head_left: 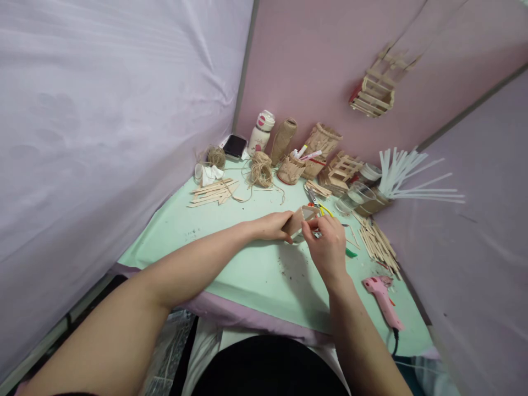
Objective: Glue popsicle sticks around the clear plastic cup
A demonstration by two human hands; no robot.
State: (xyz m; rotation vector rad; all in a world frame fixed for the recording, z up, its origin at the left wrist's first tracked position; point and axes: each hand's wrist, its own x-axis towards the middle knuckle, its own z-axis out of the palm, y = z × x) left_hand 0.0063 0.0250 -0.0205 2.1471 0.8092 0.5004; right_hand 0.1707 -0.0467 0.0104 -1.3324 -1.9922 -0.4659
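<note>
Open-topped, tan, cardboard-looking box (293, 223), tilted over the pale green table (251, 280)! Left hand (272, 225) grasps its left side; right hand (330, 242) works in close at the opposite rim, whether pinching anything I can't tell. Long axis: unclear, both hands equally near.

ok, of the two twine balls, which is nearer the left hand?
The twine ball in front of the white bottle, nearer the left hand; the other ball sits farther left, beside the flat black object.
</note>
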